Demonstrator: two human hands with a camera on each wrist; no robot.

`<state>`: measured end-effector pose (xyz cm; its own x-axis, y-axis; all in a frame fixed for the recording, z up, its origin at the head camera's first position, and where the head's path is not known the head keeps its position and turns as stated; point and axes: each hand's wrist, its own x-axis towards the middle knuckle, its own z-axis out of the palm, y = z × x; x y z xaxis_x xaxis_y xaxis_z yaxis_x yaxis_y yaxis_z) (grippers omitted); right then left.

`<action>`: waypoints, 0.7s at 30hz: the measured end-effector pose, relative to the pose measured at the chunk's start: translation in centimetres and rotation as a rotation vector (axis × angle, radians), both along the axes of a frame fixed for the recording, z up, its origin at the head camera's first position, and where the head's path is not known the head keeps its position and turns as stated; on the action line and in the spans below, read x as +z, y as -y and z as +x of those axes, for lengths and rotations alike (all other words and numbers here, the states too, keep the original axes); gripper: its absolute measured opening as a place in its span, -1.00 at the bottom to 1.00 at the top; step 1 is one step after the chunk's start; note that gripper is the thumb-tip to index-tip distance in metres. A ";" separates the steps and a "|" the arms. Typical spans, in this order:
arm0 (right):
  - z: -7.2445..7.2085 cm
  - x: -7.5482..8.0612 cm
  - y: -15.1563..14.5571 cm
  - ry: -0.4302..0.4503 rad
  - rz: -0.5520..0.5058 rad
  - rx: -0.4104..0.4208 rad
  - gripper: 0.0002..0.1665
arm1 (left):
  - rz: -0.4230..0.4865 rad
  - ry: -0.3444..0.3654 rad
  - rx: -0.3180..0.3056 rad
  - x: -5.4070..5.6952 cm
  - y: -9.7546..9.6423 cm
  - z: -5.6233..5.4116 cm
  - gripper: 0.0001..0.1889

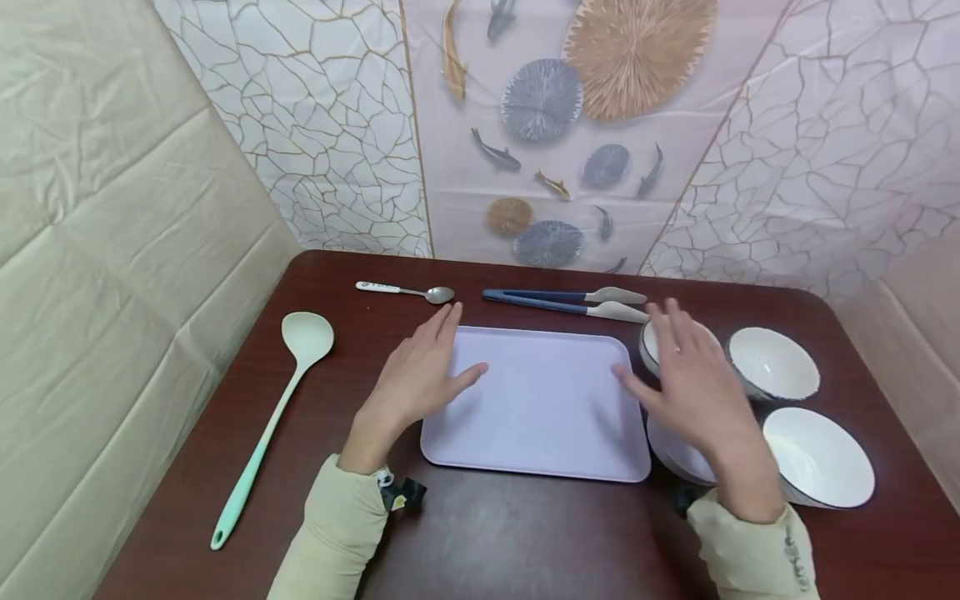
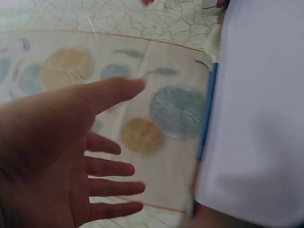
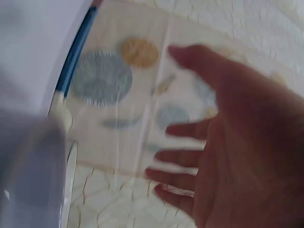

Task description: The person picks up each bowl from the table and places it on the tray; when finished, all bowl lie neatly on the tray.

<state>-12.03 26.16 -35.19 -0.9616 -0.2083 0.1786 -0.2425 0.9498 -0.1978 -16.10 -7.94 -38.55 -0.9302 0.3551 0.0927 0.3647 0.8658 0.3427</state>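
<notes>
A pale lavender rectangular tray [image 1: 536, 408] lies flat on the dark table. Over its left edge hovers my left hand [image 1: 416, 371], fingers straight and thumb spread, holding nothing. My right hand [image 1: 697, 392] is held above the tray's right side and the bowls there, its fingers also extended and its palm bare. In the left wrist view the left hand [image 2: 71, 152] appears apart from the tray [image 2: 261, 118]. Similarly, the right wrist view has the right hand [image 3: 228, 133] with nothing in it. Part of a bowl [image 1: 651, 342] is hidden behind the right hand.
Blue-handled tongs [image 1: 547, 300] and a small spoon [image 1: 438, 295] lie along the back. A pale green ladle [image 1: 273, 417] rests at the left. White bowls [image 1: 776, 364] [image 1: 817, 458] and a lavender round dish [image 1: 675, 450] stand at the right. Cloth-covered walls [image 1: 525, 225] rise behind.
</notes>
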 end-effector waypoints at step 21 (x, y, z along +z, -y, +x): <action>-2.9 -2.8 -8.8 0.149 -0.136 0.017 0.17 | 0.292 0.249 -0.071 -8.2 4.8 3.4 0.24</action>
<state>-14.94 34.95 -38.02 -0.9759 -0.2088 0.0627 -0.2173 0.9078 -0.3588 -12.65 -12.75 -46.71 -0.9110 0.4116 -0.0262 0.2948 0.6941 0.6567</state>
